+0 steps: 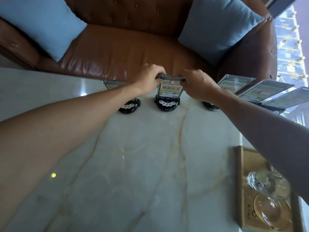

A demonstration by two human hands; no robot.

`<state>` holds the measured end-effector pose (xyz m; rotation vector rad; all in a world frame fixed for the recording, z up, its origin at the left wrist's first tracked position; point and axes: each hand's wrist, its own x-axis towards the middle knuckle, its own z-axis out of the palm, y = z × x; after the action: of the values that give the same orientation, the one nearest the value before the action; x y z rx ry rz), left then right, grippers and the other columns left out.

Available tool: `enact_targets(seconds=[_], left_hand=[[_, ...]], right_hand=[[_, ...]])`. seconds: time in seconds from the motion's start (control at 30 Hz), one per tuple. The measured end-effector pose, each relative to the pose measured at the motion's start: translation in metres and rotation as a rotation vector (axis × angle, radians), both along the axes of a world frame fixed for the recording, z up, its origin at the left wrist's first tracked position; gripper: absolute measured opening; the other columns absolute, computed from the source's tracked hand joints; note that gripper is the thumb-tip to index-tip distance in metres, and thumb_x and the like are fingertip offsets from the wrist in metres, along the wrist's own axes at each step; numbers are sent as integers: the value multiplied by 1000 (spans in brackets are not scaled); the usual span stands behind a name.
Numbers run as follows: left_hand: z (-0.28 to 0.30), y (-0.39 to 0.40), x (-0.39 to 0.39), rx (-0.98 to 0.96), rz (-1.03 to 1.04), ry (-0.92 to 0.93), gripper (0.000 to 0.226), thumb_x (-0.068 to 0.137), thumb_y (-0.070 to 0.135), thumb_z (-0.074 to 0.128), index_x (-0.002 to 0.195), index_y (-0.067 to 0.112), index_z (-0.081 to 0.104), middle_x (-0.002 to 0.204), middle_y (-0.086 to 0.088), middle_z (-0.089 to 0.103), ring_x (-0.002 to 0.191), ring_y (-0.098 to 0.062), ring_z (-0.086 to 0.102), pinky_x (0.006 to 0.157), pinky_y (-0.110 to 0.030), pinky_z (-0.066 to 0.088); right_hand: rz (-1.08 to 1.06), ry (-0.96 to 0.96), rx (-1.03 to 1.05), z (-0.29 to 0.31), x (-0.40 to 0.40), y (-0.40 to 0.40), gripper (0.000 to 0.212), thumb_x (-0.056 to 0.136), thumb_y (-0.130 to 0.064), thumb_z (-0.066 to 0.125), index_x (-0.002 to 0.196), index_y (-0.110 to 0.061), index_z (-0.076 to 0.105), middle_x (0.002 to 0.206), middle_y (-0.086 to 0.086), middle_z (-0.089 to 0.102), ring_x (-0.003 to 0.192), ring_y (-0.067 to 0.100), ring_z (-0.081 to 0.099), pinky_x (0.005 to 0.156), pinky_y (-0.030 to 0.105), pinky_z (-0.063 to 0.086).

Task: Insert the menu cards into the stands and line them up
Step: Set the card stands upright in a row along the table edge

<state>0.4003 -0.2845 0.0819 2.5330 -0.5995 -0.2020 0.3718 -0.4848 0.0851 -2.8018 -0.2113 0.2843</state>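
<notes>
Left hand and right hand pinching the top corners of the middle menu card, upright in its black stand at the table's far edge. Long axis running left to right between both hands (equally near). Next, probably pressing straight down, then squaring with neighbouring stands.

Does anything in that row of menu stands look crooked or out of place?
Nothing is spilled or broken. Both hands, left hand and right hand, hold the middle menu card upright in its black base. The cards at far right seem to lean, but that may only be the wide lens.
</notes>
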Motion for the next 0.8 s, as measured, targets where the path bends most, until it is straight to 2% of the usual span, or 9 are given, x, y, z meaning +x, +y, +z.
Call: enact_targets(seconds=[0.1,0.2,0.27,0.4,0.57,0.8], left_hand=[[-3,-11,8,-17,-8,-37,16,87,8,70,101,14,75,97,-1,75,78,-12,58,69,-26,43],[-6,-22,11,-33,-8,-42,16,87,10,69,100,17,75,96,0,75,79,-12,60,73,-34,53],[-7,-29,11,-34,-19,-39,16,88,10,68,102,16,74,98,-1,75,80,-12,60,75,-33,53],[-7,-44,15,-64,-19,-47,17,88,8,67,102,13,75,100,-2,75,81,-10,57,75,-29,50],[-9,-64,15,-98,-20,-52,18,88,5,67,104,9,75,101,-4,75,82,-8,57,71,-17,39],[-7,-79,17,-128,-26,-57,17,86,5,66,100,9,76,95,-4,75,79,-8,58,68,-16,39]], right_hand=[[8,14,-28,7,12,-13,26,90,-21,49,108,-17,66,93,9,69,76,30,63,61,31,46],[32,13,-8,16,10,-23,20,90,-23,52,106,-19,64,90,6,66,76,31,61,63,35,49],[48,-13,21,18,9,-30,21,88,-25,52,107,-23,62,94,9,69,78,33,61,67,40,53],[55,-37,-37,19,12,-44,30,87,-15,52,109,-29,67,97,12,70,83,35,63,72,38,54],[33,-25,-100,16,12,-60,28,89,-15,49,107,-25,69,91,11,67,78,32,59,67,32,45],[24,-44,-113,16,13,-76,26,88,-16,50,105,-22,69,96,14,68,79,32,57,68,31,41]])
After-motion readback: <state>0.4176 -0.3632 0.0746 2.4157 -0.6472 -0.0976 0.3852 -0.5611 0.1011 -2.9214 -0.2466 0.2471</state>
